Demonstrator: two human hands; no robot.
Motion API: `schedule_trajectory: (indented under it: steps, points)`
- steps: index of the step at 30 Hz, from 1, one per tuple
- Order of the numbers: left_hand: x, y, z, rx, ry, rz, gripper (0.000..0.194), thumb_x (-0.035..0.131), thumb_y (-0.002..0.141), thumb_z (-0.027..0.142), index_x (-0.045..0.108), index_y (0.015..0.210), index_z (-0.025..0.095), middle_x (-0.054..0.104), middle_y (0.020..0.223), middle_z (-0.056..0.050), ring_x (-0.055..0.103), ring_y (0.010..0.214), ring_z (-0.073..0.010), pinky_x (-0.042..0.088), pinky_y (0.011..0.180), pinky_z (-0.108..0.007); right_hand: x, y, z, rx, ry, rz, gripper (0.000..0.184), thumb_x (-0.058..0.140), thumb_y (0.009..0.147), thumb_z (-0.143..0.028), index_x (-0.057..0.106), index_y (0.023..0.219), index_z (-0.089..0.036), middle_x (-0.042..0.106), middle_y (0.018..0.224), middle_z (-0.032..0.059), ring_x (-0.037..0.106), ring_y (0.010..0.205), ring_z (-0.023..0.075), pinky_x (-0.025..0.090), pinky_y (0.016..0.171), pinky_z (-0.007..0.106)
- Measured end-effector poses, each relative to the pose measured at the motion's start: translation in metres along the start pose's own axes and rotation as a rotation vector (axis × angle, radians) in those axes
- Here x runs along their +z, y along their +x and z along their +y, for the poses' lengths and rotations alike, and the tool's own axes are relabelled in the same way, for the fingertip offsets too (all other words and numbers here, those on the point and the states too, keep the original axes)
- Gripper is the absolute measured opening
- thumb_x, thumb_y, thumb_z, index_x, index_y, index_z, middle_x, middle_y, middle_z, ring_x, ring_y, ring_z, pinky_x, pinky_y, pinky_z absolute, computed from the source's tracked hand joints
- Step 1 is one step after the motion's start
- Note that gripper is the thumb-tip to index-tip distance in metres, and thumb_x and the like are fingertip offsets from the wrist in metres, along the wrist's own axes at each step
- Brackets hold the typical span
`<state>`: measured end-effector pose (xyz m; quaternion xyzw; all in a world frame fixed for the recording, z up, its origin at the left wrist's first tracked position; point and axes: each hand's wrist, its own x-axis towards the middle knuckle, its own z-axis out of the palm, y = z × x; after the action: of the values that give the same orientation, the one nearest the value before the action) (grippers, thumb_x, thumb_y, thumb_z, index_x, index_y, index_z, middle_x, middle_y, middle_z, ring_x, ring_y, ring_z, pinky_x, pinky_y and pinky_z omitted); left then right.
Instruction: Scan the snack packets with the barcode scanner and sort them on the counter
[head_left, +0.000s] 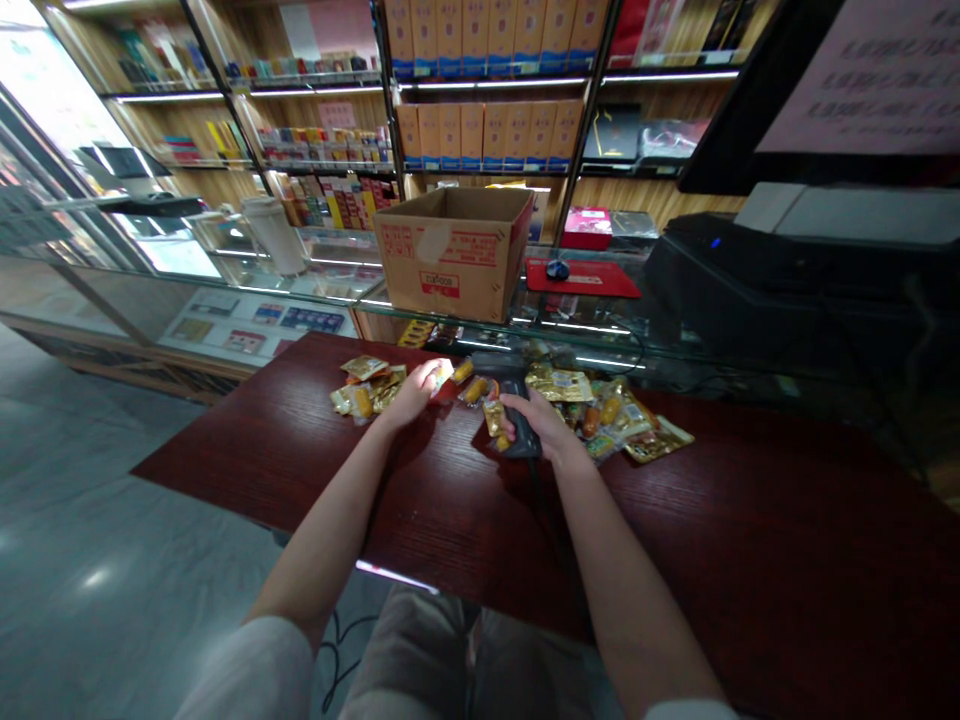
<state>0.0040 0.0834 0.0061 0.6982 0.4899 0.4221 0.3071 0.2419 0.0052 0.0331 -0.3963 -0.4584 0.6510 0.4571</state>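
Note:
My right hand (546,425) is wrapped round the handle of a dark barcode scanner (516,385), whose head points left. Light falls on a small snack packet (444,374) pinched in my left hand (411,396), just in front of that head; its print is washed out by the glare. A few wrapped snacks (475,389) lie between my hands, some right beside the scanner. Left of my left hand is a small pile of gold and clear snack packets (364,400). A larger pile of similar packets (615,412) spreads out beyond my right hand.
All this rests on a dark red wooden table (300,440). Behind it, a cardboard box (450,265) with its top uncovered stands on a glass counter, near a mouse (557,270) on a red mat (600,280). Dark equipment (720,290) and a monitor (847,90) occupy the right.

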Motion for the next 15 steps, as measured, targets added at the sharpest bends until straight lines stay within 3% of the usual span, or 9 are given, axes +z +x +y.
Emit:
schedule_trajectory:
  steps: [3,7,11,15]
  points:
    - [-0.009,-0.002,-0.003,0.016,0.426,0.108,0.042,0.050,0.088,0.013,0.072,0.122,0.019,0.064,0.115,-0.016,0.060,0.109,-0.0311,0.044,0.102,-0.047,-0.010,-0.002,-0.005,-0.002,-0.003,0.054,0.041,0.077,0.069,-0.043,0.058,0.096,-0.019,0.053,0.049,-0.0082,0.045,0.040,0.0095,0.039,0.040,0.022]
    - [-0.021,-0.012,-0.008,-0.107,0.827,0.250,0.038,0.047,0.092,0.017,0.075,0.117,0.020,0.059,0.124,-0.023,0.053,0.120,-0.0415,0.038,0.102,-0.060,-0.033,-0.007,-0.012,0.016,-0.052,0.164,0.036,0.077,0.070,-0.038,0.058,0.095,-0.022,0.054,0.050,-0.0078,0.047,0.041,0.0101,0.039,0.039,0.021]
    - [-0.024,-0.016,-0.018,-0.170,1.003,0.315,0.037,0.042,0.091,0.014,0.075,0.108,0.009,0.060,0.122,-0.028,0.050,0.121,-0.0466,0.033,0.101,-0.065,-0.057,-0.013,-0.015,0.066,-0.075,0.217,0.029,0.076,0.072,-0.035,0.060,0.092,-0.021,0.057,0.052,-0.0056,0.047,0.041,0.0094,0.039,0.038,0.020]
    - [-0.013,-0.014,-0.015,-0.060,0.957,0.321,0.044,0.046,0.093,0.022,0.063,0.128,0.002,0.055,0.136,-0.030,0.046,0.130,-0.0464,0.028,0.111,-0.063,-0.071,-0.013,-0.013,0.126,-0.062,0.249,0.024,0.074,0.074,-0.034,0.063,0.090,-0.019,0.054,0.047,-0.0051,0.046,0.041,0.0089,0.040,0.039,0.019]
